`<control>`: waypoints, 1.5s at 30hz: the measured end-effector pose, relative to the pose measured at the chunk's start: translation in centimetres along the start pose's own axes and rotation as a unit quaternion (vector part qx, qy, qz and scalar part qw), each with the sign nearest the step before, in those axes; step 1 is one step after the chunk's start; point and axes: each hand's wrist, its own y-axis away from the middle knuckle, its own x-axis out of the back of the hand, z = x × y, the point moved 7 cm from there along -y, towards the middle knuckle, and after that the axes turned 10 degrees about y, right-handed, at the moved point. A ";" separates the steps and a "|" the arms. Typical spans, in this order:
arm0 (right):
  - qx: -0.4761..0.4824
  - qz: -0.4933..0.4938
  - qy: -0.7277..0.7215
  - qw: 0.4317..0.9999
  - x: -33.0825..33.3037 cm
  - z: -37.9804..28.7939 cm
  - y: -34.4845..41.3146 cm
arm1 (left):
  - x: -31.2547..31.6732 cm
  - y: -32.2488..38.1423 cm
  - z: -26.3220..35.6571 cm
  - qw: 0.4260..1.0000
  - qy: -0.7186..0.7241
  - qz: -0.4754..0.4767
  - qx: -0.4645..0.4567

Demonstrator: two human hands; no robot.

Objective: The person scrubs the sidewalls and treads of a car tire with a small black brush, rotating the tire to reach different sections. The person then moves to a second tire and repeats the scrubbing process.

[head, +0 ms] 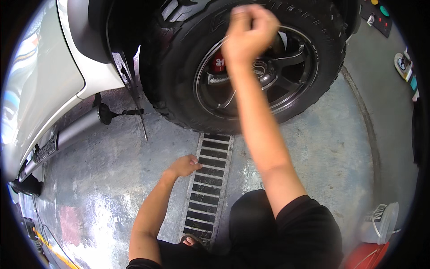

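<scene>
My right hand [250, 32] is raised in front of a large off-road tire [171, 77] and its dark alloy wheel rim [289, 85]. Its fingers are curled and slightly blurred; whether they hold anything or touch the tire, I cannot tell. Behind the spokes shows a red brake caliper [218, 63]. Low over the floor, beside the metal drain grate [210, 171], my left hand [184, 165] has bent fingers with thumb and fingertips close together; whether something small is between them is unclear.
A white vehicle's body panel [47, 67] and a side step [79, 126] are at the left. A clear plastic bucket [383, 223] stands at the lower right near a red container [369, 255]. Hoses or cables [43, 228] lie at the lower left.
</scene>
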 end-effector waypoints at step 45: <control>0.098 -0.462 -0.023 0.881 9.2 0.4 33.3 | 2.4 2.7 -3.1 0.999 0.011 0.034 0.027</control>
